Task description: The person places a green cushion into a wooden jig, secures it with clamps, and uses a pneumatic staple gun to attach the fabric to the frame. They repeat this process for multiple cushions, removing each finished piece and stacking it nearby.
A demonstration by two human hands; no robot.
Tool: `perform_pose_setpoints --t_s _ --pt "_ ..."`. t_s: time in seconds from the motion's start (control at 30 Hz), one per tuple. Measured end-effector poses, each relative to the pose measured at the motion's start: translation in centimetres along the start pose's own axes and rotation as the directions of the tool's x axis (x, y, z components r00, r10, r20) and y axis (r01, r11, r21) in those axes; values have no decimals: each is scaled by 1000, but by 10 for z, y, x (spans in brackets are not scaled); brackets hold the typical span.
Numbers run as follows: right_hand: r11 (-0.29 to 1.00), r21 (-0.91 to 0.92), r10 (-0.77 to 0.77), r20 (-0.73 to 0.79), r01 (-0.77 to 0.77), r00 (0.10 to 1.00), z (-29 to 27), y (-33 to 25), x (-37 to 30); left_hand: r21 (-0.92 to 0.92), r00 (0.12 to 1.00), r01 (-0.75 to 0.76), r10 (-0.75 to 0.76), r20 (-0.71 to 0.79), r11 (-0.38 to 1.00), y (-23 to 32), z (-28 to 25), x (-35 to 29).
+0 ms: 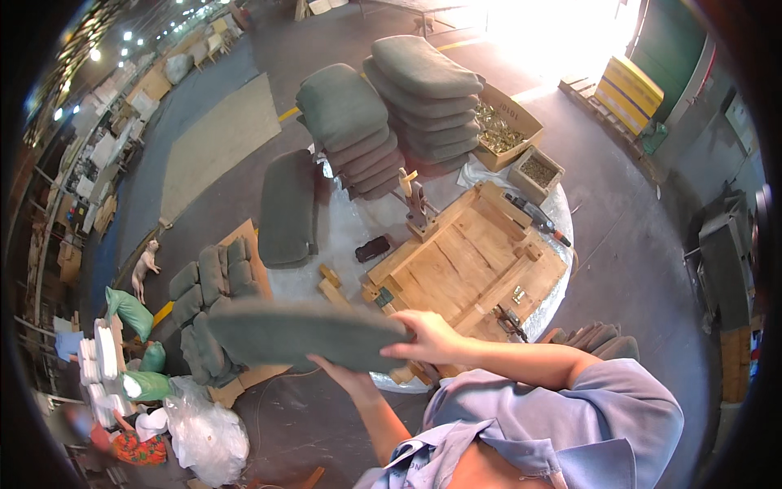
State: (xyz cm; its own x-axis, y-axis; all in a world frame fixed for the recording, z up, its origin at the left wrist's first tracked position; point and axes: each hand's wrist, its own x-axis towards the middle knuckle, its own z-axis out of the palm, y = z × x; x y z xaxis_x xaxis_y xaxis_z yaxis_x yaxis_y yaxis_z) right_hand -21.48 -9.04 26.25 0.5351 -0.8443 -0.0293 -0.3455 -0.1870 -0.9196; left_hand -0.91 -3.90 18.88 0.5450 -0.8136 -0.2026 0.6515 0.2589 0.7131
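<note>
A long grey-green padded cushion (293, 332), slightly blurred, is held up in front of me, left of the worktable. My right hand (432, 337) grips its right end, thumb on the near side and fingers over the top. Under its lower edge, my left hand (344, 375) supports it, with the fingers partly hidden behind the cushion. Just beyond my hands lies a wooden jig (464, 265) with raised rails and toggle clamps, one clamp (417, 210) standing at its far left corner. A power driver (539, 218) rests along the jig's right side.
Two stacks of cushions (346, 114) stand at the table's far side, with a single cushion (289, 208) nearer. Beside them are a carton of metal parts (509, 122) and a box of small fasteners (538, 173). Smaller pads (213, 273) lie on cardboard at left, near plastic bags (208, 432).
</note>
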Motion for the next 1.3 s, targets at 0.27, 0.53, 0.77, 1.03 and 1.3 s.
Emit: perform_pose_setpoints --t_s 0.27,0.53,0.77,1.03,1.3 --pt "825 454 -158 -386 336 909 -125 -61 190 161 907 -243 165 388 957 86 215 237" --pt "564 814 249 -329 140 911 -246 -26 366 489 853 -181 -111 510 853 36 407 436" --pt "744 655 400 -279 -132 873 -227 57 432 807 970 -194 -14 242 558 -64 310 611" --pt "600 778 360 -54 -187 932 -247 79 319 747 770 -601 455 447 284 -48 248 488" --pt "312 917 897 -197 -250 396 -153 197 -54 947 898 187 345 -272 260 -20 -35 449"
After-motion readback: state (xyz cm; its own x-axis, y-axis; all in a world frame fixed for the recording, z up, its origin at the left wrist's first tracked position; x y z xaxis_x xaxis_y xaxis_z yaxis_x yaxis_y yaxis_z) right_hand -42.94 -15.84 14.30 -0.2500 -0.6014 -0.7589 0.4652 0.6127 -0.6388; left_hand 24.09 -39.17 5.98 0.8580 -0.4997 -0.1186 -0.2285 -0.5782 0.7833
